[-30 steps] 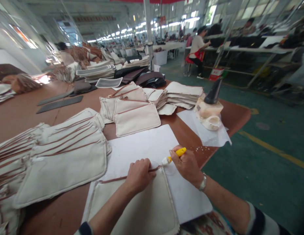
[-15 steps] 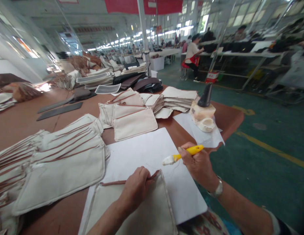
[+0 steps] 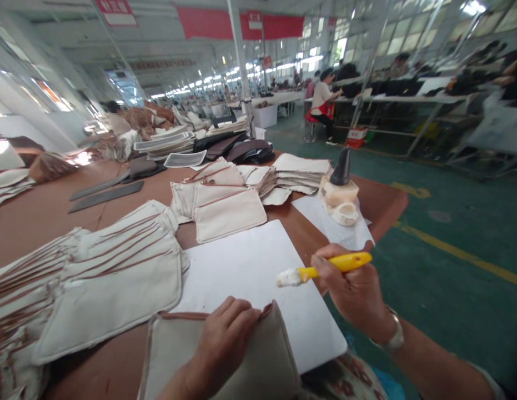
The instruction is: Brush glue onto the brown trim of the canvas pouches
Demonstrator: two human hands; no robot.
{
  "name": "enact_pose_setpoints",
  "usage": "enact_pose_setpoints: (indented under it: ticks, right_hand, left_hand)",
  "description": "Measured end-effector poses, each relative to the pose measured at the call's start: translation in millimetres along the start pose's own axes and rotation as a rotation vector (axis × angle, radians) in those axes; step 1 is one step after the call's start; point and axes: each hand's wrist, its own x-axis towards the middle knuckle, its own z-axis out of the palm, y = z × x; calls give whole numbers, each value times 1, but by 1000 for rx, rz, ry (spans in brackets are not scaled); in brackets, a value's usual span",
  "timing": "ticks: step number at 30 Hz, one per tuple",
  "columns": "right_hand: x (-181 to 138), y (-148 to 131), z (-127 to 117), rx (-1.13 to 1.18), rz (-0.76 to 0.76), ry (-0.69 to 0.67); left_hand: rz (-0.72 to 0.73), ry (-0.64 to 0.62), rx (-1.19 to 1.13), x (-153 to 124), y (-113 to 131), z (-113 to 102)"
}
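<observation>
My left hand (image 3: pixel 219 347) lies curled on a cream fabric pouch (image 3: pixel 250 361) with a brown top edge, its fingers pressing that edge near the pouch's corner. The pouch rests partly on a white board (image 3: pixel 258 272) in front of me. My right hand (image 3: pixel 356 294) is closed round a small yellow-handled brush (image 3: pixel 325 269) with a white glue-coated tip, held in the air above the board's right side, clear of the pouch.
A fanned row of finished pouches (image 3: pixel 104 272) lies to the left, more stacks (image 3: pixel 225 203) beyond the board. A glue-crusted pot with a black cone (image 3: pixel 339 191) stands on paper at the brown table's (image 3: pixel 45 205) right corner. A seated person (image 3: pixel 325 105) works across the green aisle.
My right hand has lifted the brush off the pouch's top corner and drawn it back to the right. The pouch has slid toward me under my left hand.
</observation>
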Motion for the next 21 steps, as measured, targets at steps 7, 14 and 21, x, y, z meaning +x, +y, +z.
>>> enact_pose_setpoints:
  ticks: [7, 14, 21]
  right_hand:
    - [-1, -29, -13, 149, 100, -256]
    - [-1, -50, -32, 42, -34, -309]
    - [-5, -47, -30, 83, -1, -487]
  left_hand:
    - [358, -7, 258, 1, 21, -24]
    - [382, 15, 250, 3, 24, -29]
    - [359, -13, 313, 1, 34, -41]
